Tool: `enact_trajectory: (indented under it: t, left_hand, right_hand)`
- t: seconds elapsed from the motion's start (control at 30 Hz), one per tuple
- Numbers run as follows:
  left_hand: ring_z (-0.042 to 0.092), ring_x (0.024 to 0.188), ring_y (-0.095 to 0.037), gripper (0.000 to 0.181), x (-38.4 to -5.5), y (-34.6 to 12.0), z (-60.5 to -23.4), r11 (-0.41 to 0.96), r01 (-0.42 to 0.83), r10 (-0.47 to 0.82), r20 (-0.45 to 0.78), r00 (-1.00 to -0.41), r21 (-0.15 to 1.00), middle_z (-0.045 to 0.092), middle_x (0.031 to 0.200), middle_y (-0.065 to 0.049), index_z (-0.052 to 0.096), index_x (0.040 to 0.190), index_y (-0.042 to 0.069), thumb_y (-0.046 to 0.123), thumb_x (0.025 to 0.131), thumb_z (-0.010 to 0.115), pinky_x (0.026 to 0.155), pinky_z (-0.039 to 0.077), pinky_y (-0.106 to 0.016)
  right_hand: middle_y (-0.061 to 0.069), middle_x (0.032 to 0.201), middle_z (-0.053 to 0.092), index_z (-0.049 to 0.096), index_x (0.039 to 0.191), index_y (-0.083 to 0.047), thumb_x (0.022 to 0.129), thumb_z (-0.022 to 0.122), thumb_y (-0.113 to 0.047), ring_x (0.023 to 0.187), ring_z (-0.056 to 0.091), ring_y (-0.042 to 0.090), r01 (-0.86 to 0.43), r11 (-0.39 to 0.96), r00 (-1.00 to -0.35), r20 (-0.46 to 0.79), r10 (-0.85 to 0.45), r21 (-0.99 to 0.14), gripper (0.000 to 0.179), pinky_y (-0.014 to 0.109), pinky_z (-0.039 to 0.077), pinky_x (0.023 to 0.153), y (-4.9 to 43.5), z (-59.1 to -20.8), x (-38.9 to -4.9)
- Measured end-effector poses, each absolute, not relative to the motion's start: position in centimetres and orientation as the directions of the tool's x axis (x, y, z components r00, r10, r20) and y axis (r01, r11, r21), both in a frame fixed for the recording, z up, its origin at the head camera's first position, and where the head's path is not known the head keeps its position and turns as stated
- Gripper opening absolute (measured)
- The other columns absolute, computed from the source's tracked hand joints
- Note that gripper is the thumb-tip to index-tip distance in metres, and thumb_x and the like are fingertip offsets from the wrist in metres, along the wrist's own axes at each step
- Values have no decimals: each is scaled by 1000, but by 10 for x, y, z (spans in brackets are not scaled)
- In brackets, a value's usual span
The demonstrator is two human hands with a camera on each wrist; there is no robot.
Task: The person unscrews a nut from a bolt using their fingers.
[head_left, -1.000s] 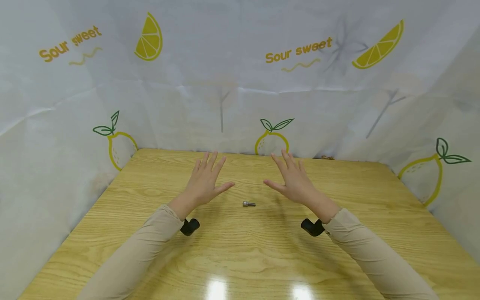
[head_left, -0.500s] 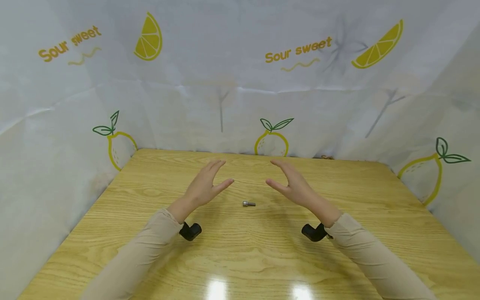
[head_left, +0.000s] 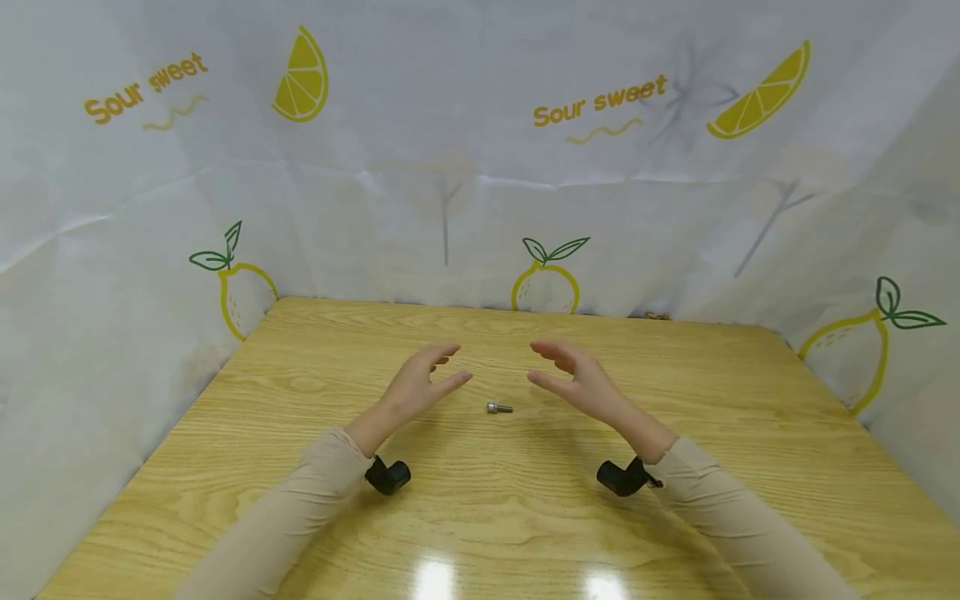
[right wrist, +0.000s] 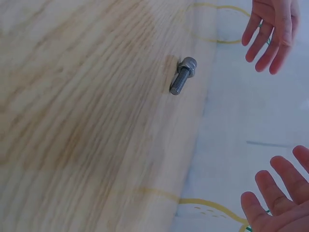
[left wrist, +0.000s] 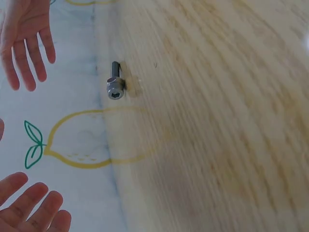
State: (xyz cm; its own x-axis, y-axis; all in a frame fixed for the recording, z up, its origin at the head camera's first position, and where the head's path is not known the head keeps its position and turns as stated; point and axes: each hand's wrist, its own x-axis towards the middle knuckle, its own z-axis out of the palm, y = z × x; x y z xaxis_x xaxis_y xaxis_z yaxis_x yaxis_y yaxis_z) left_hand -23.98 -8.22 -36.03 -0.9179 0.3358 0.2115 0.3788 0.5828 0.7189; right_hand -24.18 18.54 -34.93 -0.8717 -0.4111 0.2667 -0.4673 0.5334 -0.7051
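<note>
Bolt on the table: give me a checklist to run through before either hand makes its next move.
1. Bolt lying flat on its side on the table: ok.
2. Bolt's direction known: ok; thicker end toward the person's left, thread toward the right.
3. Left hand holding nothing: ok.
4. Right hand holding nothing: ok.
5. Bolt in a hand's grip: not ok; neither hand touches it.
6. Thread undamaged: cannot tell; too small in view.
</note>
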Motion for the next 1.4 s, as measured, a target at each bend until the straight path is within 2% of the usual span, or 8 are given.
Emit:
enact_trajectory:
  t: [0.3,0.57,0.83,0.97,1.2,1.4]
  left_hand:
    - [55,117,-31,49,-237,-70,-370,561,355,396,134,-908,748,54,133,-14,51,133,4,26,91,62,99,44,-46]
    - [60,108,-30,43,-240,-62,-377,581,356,438,88,-895,732,57,129,-14,53,130,2,23,92,60,89,51,-41]
    - [64,99,-27,40,-241,-54,-381,596,334,455,35,-890,730,61,122,-15,57,127,3,21,91,61,76,55,-31]
    - [64,97,-25,40,-242,-51,-382,608,301,441,3,-897,734,62,120,-14,57,127,4,21,91,62,71,54,-28]
    - [64,96,-26,39,-248,-50,-384,629,280,435,-30,-900,725,65,114,-14,59,125,5,21,90,63,73,54,-29]
    - [65,91,-23,35,-251,-48,-386,627,292,452,-33,-891,722,66,107,-14,62,122,4,17,89,64,68,53,-26]
  right_hand:
    - [22,132,54,52,130,1,90,63,-24,123,50,38,-395,510,-887,174,-427,-764,48,53,40,103,179,-363,-241]
    - [26,125,57,54,125,7,91,61,-17,113,56,39,-354,494,-889,122,-441,-794,42,48,47,96,175,-377,-246]
    - [23,123,59,57,124,2,91,62,-19,109,60,35,-232,526,-912,-6,-410,-818,39,40,53,87,169,-383,-249]
    - [22,121,61,58,122,2,91,62,-19,105,61,34,-215,537,-910,-32,-413,-816,38,39,53,85,167,-386,-250]
    - [21,116,63,62,117,2,89,64,-16,100,64,32,-203,566,-911,-58,-409,-799,33,37,54,82,160,-386,-251]
    - [20,108,66,64,112,3,87,66,-14,95,65,27,-183,587,-915,-82,-396,-789,30,31,53,77,155,-386,-252]
